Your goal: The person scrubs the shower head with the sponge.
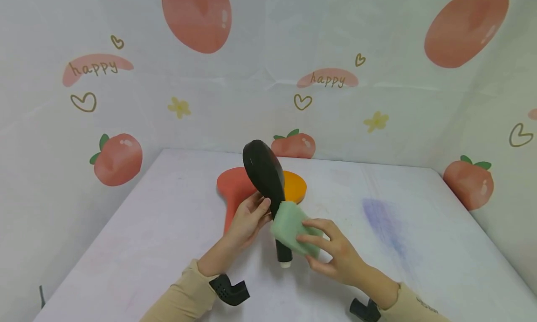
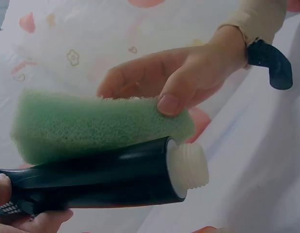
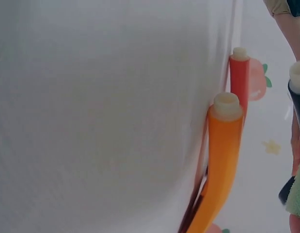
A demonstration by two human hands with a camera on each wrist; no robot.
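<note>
Above a pale tabletop (image 1: 168, 247), the left hand (image 1: 247, 219) curls its fingers round the neck of a black shower head (image 1: 264, 173), holding it tilted in the air, with a red shower head (image 1: 235, 187) and an orange one (image 1: 293, 186) lying just behind. The right hand (image 1: 335, 254) pinches a green sponge (image 1: 293, 229) between thumb and fingers and presses it against the black handle. If the sponge pushes hard against that light grip, the handle could twist loose and drop onto the heads below.
</note>
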